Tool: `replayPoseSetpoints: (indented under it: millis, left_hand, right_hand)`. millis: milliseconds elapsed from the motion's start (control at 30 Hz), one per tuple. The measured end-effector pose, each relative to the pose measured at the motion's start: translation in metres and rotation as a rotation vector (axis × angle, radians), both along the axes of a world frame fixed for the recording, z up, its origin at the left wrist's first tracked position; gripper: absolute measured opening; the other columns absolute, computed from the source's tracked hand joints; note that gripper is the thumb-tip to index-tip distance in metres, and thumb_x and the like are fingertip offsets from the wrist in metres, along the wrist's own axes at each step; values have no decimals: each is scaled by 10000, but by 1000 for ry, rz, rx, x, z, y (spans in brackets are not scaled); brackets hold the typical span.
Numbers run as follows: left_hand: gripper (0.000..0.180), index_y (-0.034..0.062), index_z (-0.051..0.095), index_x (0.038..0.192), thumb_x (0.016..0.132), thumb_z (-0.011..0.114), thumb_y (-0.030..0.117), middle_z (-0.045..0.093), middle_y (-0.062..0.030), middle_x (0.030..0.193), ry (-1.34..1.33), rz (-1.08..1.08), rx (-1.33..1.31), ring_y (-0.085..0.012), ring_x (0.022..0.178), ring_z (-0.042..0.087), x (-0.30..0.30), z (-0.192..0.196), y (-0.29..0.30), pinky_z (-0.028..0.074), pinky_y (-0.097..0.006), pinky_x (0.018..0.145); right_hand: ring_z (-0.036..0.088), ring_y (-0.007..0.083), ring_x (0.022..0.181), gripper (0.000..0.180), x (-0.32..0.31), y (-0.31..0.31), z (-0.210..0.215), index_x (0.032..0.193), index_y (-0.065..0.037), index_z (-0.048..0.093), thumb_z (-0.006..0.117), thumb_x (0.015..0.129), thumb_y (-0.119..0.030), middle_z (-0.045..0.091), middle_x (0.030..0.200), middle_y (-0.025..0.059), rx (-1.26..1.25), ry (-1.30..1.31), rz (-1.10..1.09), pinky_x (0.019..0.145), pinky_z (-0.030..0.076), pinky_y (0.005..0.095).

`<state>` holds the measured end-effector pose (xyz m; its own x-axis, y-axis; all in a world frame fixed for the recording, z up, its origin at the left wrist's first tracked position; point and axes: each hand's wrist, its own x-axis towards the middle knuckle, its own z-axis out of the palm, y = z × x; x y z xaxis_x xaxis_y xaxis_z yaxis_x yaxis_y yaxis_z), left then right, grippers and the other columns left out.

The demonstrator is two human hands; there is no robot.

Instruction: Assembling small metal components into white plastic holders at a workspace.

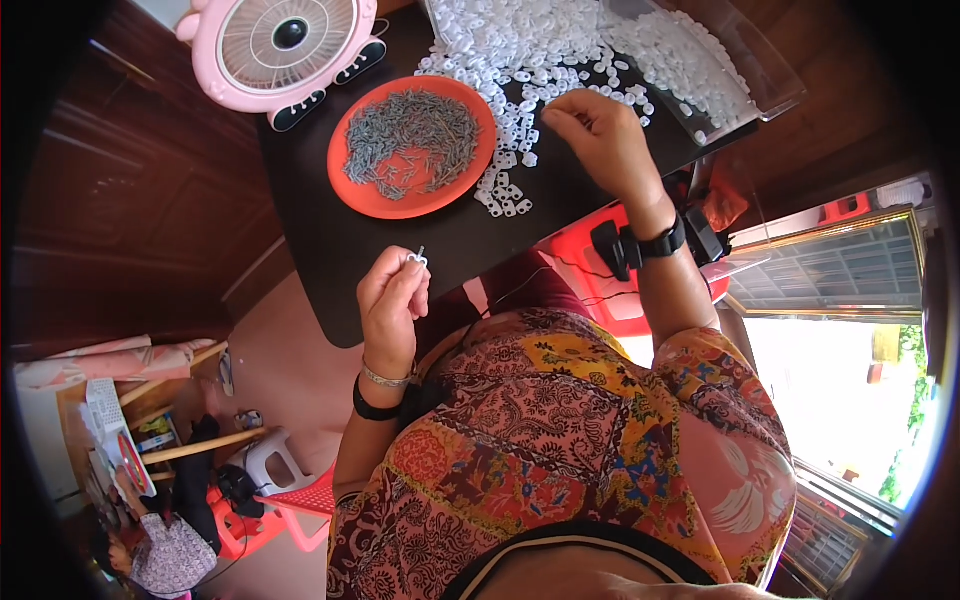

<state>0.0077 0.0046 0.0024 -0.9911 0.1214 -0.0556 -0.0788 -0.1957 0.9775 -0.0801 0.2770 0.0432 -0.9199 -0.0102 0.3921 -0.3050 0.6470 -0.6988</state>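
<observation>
My left hand (392,305) is over the table's near edge, its thumb and forefinger closed on a small white plastic clip (417,260) with a grey screw (422,250) sticking up from it. My right hand (608,145) hangs beside the loose white clips (515,140), thumb and fingers pinched together. Whatever is between those fingertips, if anything, is too small to make out. A round orange plate (395,208) holds a heap of grey screws (425,125) between and beyond my hands. More white clips are heaped at the far side of the dark table (325,240).
At the far left stands a pink fan (290,35). A clear plastic tray (778,100) full of white pieces lies at the far right. Red plastic (615,310) shows below the table's right edge. Another person (178,550) sits at the lower left, near a grey stool (272,462).
</observation>
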Motion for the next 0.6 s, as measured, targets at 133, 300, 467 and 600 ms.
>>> replayPoseSetpoints:
  millis: [133, 300, 467, 600]
  left_hand:
    - [194, 32, 497, 735, 898, 491, 138, 452, 13, 597, 1, -2, -1, -38, 483, 375, 0, 0, -2, 279, -195, 449]
    - [188, 35, 494, 737, 904, 481, 123, 456, 9, 613, -1, -9, 11, -36, 486, 374, 0, 0, 0, 279, -194, 450]
    - [201, 56, 470, 737, 922, 440, 126, 426, 10, 579, 21, -17, -47, -55, 487, 355, 1, 4, 2, 268, -202, 454]
    - [194, 34, 497, 739, 910, 485, 125, 453, 10, 607, 33, -13, -10, -38, 492, 371, 2, 1, 1, 282, -196, 454]
  right_hand:
    - [611, 130, 707, 170, -23, 21, -9, 936, -16, 660, 640, 837, -153, 667, 795, 73, 123, -44, -19, 662, 477, 264]
    - [622, 265, 801, 195, -54, 22, -18, 983, -80, 668, 603, 828, -179, 637, 899, 96, 420, 77, 106, 713, 488, 348]
    - [604, 304, 831, 177, -78, 19, -31, 945, -99, 660, 597, 819, -205, 608, 882, 100, 635, 88, 145, 734, 483, 392]
    - [608, 323, 833, 152, -78, 17, -28, 844, -74, 628, 589, 801, -215, 618, 864, 126, 650, 35, 157, 734, 498, 425]
